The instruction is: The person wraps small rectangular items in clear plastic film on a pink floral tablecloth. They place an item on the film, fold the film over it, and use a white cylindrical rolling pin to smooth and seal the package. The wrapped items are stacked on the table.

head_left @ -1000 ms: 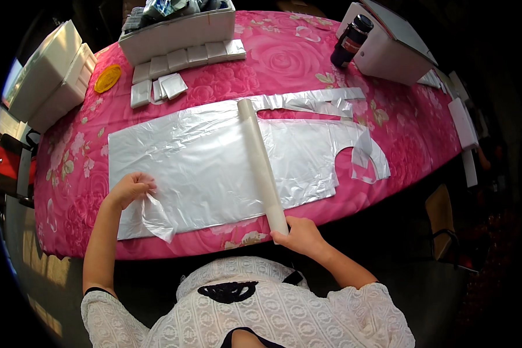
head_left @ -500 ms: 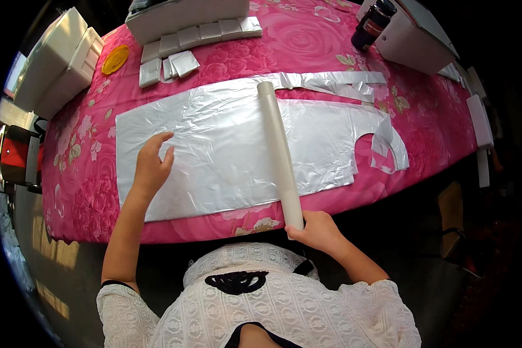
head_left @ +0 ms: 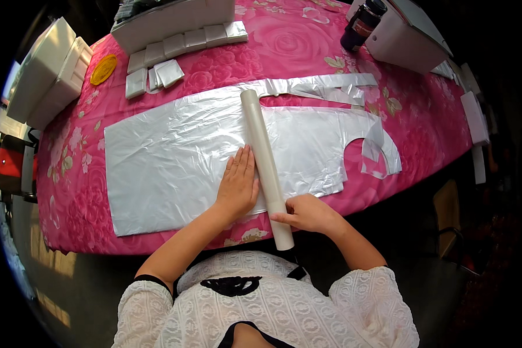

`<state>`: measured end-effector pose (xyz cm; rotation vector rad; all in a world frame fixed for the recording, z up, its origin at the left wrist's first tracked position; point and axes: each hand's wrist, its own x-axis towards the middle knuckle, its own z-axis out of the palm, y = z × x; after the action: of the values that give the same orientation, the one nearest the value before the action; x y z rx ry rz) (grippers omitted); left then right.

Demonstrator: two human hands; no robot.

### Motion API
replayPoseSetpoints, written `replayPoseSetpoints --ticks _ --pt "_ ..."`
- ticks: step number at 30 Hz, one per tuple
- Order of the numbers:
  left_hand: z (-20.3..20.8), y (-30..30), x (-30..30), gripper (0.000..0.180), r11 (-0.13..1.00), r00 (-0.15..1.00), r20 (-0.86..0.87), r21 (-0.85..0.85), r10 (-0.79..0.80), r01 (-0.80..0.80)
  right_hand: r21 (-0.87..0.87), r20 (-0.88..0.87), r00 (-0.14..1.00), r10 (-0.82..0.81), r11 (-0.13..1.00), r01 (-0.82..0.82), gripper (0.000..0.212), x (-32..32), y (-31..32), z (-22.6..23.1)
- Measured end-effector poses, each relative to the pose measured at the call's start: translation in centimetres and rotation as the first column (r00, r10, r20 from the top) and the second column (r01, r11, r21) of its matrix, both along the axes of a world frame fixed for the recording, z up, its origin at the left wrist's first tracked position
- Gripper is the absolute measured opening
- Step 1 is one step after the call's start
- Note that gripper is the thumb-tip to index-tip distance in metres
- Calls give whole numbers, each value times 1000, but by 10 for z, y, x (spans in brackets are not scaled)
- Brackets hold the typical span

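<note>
A thin, shiny whitish plastic apron lies spread on the table, its neck loop toward the right and a tie strip along the far side. Across its middle rests a long cream-coloured tube, one end pointing away and the near end sticking out past the table edge. My left hand lies flat on the apron, fingers straight, right up against the tube's left side. Around the tube's near part my right hand is closed, thumb on top and fingers curled on its right side.
A pink flowered cloth covers the table. At the back stand a white box and small folded white packets. A yellow oval thing and white boxes are at left; a dark flask and another box at right.
My left hand has moved right and come down flat beside the tube. My right hand has shifted up along the tube from its near end. The view has shifted slightly.
</note>
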<state>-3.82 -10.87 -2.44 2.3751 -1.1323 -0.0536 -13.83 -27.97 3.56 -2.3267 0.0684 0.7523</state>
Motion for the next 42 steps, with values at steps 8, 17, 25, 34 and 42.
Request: replayPoseSetpoints --ticks 8,17,25,34,42 --pt "1 -3 0 66 999 1000 -18 49 7 -6 237 -11 917 -398 890 389 68 159 -31 -21" --pt "4 -3 1 69 998 997 -72 59 19 -15 751 -628 504 -593 -290 594 50 220 -34 -46" --pt "2 -2 2 73 997 997 -73 79 3 3 824 -566 293 -770 -536 182 31 231 -159 -39" --pt "6 -2 1 81 1000 995 -98 15 -18 19 968 -247 70 -967 -249 -21 54 185 -268 58" --pt "36 28 26 71 571 678 -684 -680 -269 -460 892 372 707 -601 443 -92 48 192 -8 70"
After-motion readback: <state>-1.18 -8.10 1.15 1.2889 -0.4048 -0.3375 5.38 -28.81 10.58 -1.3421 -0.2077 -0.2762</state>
